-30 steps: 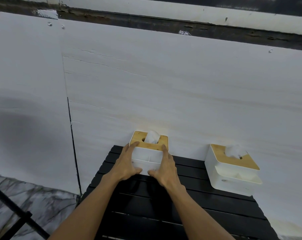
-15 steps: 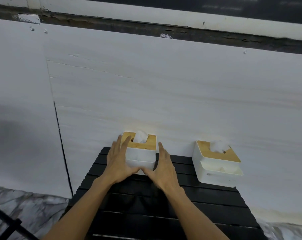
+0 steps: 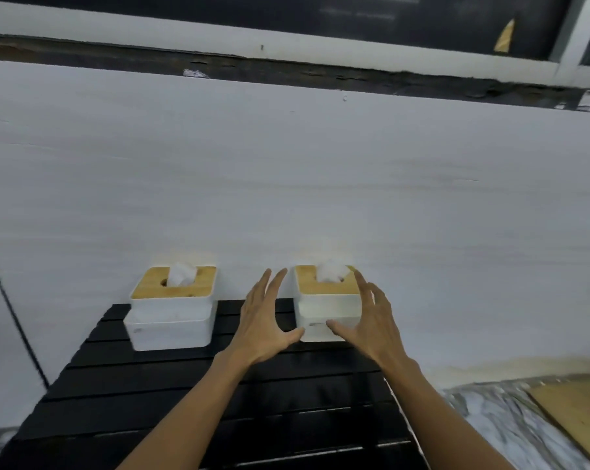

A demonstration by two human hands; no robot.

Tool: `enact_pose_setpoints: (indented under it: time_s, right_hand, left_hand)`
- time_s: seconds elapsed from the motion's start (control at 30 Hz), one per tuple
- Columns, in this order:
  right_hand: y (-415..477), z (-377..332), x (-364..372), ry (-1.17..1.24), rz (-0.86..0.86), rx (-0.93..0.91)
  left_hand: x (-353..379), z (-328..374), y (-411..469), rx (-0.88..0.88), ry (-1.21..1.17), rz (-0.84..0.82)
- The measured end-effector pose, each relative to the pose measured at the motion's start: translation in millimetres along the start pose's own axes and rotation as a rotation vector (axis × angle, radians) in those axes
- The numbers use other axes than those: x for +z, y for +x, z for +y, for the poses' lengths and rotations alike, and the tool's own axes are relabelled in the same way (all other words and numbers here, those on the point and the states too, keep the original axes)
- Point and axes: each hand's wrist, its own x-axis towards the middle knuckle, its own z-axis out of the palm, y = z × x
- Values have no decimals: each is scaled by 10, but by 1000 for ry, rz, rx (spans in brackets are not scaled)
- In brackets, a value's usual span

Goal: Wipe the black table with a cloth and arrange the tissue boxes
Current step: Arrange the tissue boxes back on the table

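Observation:
Two white tissue boxes with wooden lids stand at the far edge of the black slatted table, against the white wall. The left tissue box stands alone at the table's far left corner. The right tissue box sits between my hands. My left hand is beside its left face and my right hand beside its right face. Both hands have fingers spread, and the thumbs reach toward the front lower edge of the box. Neither hand clearly grips the box. No cloth is in view.
The white wall panel rises directly behind the boxes. A marble-patterned floor lies right of the table, with a flat wooden board on it at the far right. The table's right edge runs just past my right forearm.
Both hands have let go of the left tissue box and moved right to either side of the right tissue box. The view has shifted right too.

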Motion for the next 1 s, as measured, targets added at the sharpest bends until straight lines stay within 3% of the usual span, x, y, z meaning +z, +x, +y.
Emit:
enact_pose_setpoints:
  time_s: [0.27, 0.43, 0.67, 1.0]
  right_hand:
    - [283, 434, 181, 43, -233, 109]
    - [423, 445, 321, 113, -278, 102]
    - [346, 434, 377, 162, -185, 85]
    - [-32, 13, 443, 301, 6, -51]
  left_hand:
    - [609, 91, 387, -161, -62, -164]
    - [769, 50, 495, -212, -83, -162]
    - [856, 12, 496, -239, -92, -93]
    - [513, -25, 114, -63, -134, 87]
